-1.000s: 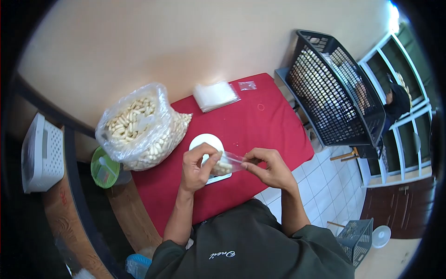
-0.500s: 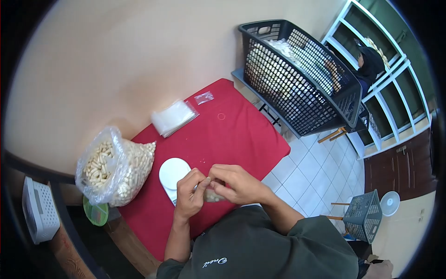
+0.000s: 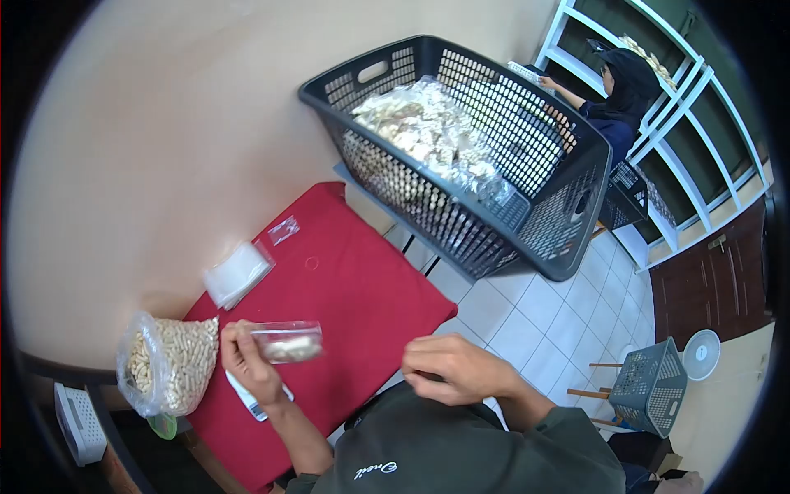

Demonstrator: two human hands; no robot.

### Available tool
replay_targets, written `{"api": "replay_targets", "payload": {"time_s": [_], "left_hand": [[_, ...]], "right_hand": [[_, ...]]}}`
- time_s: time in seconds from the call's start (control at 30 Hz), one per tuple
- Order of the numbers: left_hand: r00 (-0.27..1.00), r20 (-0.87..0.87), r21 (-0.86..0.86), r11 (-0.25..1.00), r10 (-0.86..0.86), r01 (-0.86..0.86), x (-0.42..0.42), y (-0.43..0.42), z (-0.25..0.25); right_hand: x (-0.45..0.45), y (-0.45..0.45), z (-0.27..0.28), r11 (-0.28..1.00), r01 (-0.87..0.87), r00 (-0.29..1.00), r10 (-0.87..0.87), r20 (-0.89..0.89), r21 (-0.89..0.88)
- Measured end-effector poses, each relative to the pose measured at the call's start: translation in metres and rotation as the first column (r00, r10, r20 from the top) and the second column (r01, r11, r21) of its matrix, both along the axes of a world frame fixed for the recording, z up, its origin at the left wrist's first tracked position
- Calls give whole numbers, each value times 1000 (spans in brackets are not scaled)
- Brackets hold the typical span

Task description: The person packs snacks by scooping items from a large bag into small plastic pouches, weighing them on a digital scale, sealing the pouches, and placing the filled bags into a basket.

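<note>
In the head view, my left hand (image 3: 248, 361) pinches one end of a small clear plastic bag (image 3: 288, 343) holding a few pale, stubby pieces. The bag extends sideways over the red cloth. My right hand (image 3: 454, 368) is apart from it, closed with fingers curled in front of my shirt; whether anything is inside cannot be seen. Under my left hand and wrist shows part of a white scale (image 3: 257, 403). To the left stands a large open plastic bag (image 3: 188, 362) full of similar pale pieces.
A stack of clear bags (image 3: 239, 276), a small packet (image 3: 284, 230) and a rubber band (image 3: 312, 263) lie on the red-covered table (image 3: 370, 288). Beyond its far edge a big dark basket (image 3: 494, 222) holds filled bags (image 3: 432, 132). A person (image 3: 621, 90) is near the white shelves (image 3: 699, 156).
My hands have separated: the left carries the small bag leftward, and the right has let go and moved right. The view has shifted, showing more of the basket's inside.
</note>
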State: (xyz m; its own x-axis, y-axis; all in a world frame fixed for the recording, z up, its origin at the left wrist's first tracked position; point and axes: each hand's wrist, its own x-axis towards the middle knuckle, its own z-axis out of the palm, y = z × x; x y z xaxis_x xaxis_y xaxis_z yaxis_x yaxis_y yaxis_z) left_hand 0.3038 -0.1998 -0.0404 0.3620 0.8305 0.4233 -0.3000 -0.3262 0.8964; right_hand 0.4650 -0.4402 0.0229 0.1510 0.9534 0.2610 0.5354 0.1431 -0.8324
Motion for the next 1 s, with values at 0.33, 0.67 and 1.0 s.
{"api": "replay_targets", "payload": {"time_s": [0.33, 0.67, 1.0], "left_hand": [[859, 187, 519, 790, -477, 325, 120, -122, 79], [945, 145, 211, 942, -294, 260, 126, -86, 30], [948, -302, -157, 976, 98, -151, 40, -71, -71]], "right_hand": [[67, -59, 117, 981, 192, 955, -195, 222, 34], [200, -54, 187, 922, 386, 861, -361, 357, 0], [347, 63, 145, 949, 309, 621, -154, 769, -60]]}}
